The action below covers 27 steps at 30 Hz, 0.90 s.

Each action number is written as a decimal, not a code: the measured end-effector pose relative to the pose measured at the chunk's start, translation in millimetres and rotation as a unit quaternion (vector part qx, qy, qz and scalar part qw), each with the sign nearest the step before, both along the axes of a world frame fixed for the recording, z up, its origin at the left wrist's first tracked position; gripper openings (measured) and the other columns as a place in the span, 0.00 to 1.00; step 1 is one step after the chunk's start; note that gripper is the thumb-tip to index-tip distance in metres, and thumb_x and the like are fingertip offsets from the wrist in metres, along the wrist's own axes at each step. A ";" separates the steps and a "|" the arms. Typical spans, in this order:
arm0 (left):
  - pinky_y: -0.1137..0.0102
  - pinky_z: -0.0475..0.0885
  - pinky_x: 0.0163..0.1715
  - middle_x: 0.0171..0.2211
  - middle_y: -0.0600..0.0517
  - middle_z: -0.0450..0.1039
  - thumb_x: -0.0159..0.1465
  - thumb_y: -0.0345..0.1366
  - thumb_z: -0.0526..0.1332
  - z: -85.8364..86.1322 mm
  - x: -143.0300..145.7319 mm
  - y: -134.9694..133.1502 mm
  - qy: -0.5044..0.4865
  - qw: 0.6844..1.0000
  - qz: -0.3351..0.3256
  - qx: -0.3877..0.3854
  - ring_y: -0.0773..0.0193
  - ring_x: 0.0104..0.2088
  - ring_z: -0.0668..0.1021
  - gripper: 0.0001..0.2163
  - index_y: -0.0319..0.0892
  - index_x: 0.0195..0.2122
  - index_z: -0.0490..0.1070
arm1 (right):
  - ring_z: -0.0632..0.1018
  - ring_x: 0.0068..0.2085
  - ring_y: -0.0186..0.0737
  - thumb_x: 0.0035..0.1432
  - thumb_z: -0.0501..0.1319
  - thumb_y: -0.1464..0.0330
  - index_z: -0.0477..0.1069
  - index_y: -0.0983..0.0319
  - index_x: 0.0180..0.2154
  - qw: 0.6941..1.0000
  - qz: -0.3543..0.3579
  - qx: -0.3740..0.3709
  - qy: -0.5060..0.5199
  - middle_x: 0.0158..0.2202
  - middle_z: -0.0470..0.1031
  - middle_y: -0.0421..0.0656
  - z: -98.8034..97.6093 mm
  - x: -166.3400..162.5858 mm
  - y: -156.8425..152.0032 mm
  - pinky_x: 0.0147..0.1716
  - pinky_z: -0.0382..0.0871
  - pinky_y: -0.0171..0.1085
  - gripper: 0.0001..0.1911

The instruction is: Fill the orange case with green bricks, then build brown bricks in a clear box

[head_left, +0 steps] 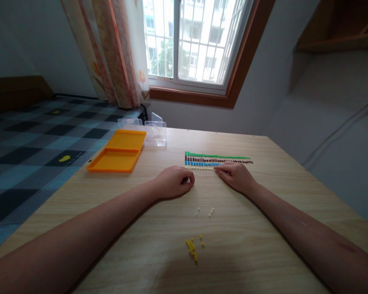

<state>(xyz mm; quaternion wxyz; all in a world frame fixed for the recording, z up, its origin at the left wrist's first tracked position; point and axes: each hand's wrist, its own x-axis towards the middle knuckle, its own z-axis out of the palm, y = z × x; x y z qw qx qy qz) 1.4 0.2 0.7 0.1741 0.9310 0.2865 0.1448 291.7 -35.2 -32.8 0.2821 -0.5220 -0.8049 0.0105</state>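
Right hand (237, 175), fingers narrow, grip unclear, at cream row (200, 168) running roughly along worktop's (135, 228) far edge. Left hand (175, 182) curled, contents hidden; nearer loose cream pieces (212, 210), lying toward near edge.

seemingly a bedroom: checked bed (49, 141), flowered curtain (118, 53)

Daylight enters the window (199, 45) beside a floral curtain (118, 53), leaving what seems a wooden shelf (340, 42) dim.
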 end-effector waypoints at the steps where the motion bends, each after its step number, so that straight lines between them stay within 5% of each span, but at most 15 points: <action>1: 0.73 0.63 0.29 0.27 0.55 0.76 0.60 0.30 0.60 0.1 -0.1 0.1 0.001 1.000 -0.001 -0.001 0.67 0.27 0.73 0.07 0.43 0.32 0.79 | 0.78 0.32 0.41 0.67 0.60 0.64 0.85 0.60 0.40 1.000 0.000 0.000 0.003 0.31 0.81 0.46 0.8 -0.6 -0.8 0.34 0.68 0.37 0.14; 7: 0.74 0.62 0.29 0.26 0.55 0.75 0.60 0.30 0.60 0.1 -1.5 1.3 0.009 1.000 -0.010 -0.011 0.67 0.27 0.73 0.07 0.43 0.33 0.79 | 0.73 0.27 0.36 0.65 0.61 0.64 0.84 0.64 0.37 0.995 0.060 -0.033 0.067 0.27 0.78 0.45 10.7 -7.8 -12.3 0.28 0.64 0.34 0.14; 14: 0.73 0.61 0.28 0.25 0.56 0.74 0.61 0.36 0.63 4.7 -1.7 0.9 0.014 0.999 -0.026 -0.030 0.67 0.26 0.72 0.06 0.43 0.33 0.79 | 0.70 0.26 0.31 0.58 0.68 0.65 0.84 0.64 0.36 0.909 0.257 -0.308 0.115 0.25 0.72 0.39 34.7 -25.8 -34.8 0.25 0.62 0.31 0.09; 27: 0.73 0.61 0.28 0.24 0.57 0.73 0.61 0.37 0.64 4.3 -2.1 1.5 0.010 0.999 -0.026 -0.026 0.68 0.26 0.72 0.05 0.43 0.33 0.79 | 0.72 0.26 0.31 0.57 0.67 0.70 0.84 0.60 0.33 0.926 0.254 -0.275 0.037 0.26 0.74 0.39 41.6 -37.6 -44.2 0.26 0.64 0.31 0.05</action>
